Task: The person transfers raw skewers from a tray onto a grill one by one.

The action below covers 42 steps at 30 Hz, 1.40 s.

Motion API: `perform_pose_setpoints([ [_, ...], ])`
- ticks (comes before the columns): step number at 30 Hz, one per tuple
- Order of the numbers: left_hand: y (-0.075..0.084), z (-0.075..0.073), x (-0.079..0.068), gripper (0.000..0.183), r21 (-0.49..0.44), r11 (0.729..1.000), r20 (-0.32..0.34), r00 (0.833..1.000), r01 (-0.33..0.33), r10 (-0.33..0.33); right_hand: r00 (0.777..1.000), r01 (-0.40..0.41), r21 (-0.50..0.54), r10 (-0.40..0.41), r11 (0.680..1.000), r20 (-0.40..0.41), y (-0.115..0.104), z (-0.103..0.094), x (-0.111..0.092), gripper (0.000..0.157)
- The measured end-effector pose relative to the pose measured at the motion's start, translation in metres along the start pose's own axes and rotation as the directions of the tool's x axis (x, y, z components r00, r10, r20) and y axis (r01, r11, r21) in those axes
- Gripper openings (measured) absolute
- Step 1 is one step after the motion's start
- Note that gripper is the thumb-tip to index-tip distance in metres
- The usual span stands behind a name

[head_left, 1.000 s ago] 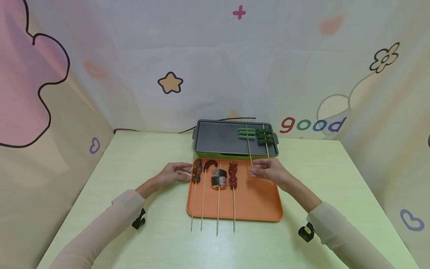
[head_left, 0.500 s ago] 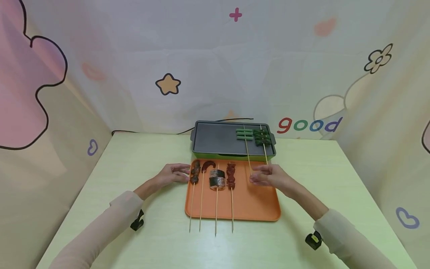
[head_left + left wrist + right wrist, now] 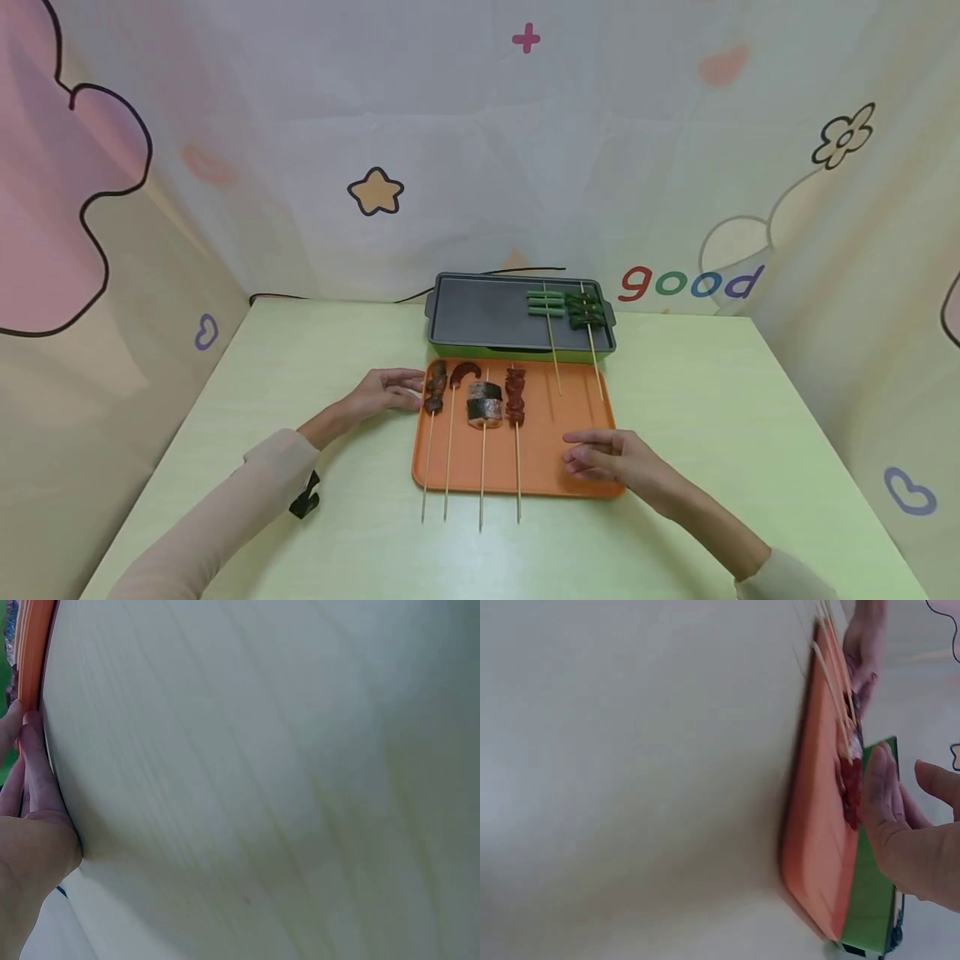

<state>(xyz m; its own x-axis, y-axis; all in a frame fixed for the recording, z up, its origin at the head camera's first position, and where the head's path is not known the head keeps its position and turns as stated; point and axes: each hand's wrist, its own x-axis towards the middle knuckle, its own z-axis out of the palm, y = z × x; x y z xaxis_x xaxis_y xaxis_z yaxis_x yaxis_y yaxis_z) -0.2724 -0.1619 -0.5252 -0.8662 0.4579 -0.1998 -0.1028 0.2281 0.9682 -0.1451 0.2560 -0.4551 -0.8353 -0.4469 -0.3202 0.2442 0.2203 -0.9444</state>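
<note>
Right hand [image 3: 626,462], the nearer, is hovering over the tray [image 3: 543,458], fingers [image 3: 591,457] loose, empty; red skewer [image 3: 515,397] is lying leftward, running front-to-back; left hand [image 3: 373,395] is touching tray rim, grip unclear.

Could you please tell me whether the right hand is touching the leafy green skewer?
Apart. In the head view, orange tray shows between the right hand and the stick end of the leafy green skewer.
</note>
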Motion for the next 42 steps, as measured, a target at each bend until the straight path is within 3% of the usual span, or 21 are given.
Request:
perform_pose_setpoints([
  [5,-0.001,0.0,0.0,0.057,-0.007,1.0,0.004,1.0,0.004,-0.004,1.0,-0.013,0.076,0.012,0.997,0.019,0.018,0.014,-0.011,0.057],
  [14,0.0,-0.001,0.0,0.058,0.012,1.0,0.013,1.0,-0.018,0.018,0.987,-0.088,0.261,0.05,0.961,0.149,0.031,0.04,-0.014,0.054],
  [27,-0.001,0.003,0.003,0.057,-0.027,0.999,0.013,1.0,-0.025,0.025,0.984,-0.148,0.357,0.1,0.922,0.148,0.032,0.061,-0.003,0.064],
  [31,-0.002,0.002,0.005,0.057,-0.034,0.998,0.025,0.998,-0.05,0.051,0.98,-0.156,0.424,0.087,0.892,0.178,0.031,0.064,-0.003,0.063],
  [37,-0.001,0.002,0.001,0.056,-0.029,0.999,0.016,0.999,-0.028,0.028,0.978,-0.184,0.519,0.101,0.835,0.185,0.033,0.067,-0.003,0.058],
  [42,0.001,0.0,-0.003,0.061,-0.015,1.0,0.006,1.0,-0.016,0.016,0.979,-0.187,0.483,0.12,0.855,0.166,0.03,0.067,-0.001,0.066],
])
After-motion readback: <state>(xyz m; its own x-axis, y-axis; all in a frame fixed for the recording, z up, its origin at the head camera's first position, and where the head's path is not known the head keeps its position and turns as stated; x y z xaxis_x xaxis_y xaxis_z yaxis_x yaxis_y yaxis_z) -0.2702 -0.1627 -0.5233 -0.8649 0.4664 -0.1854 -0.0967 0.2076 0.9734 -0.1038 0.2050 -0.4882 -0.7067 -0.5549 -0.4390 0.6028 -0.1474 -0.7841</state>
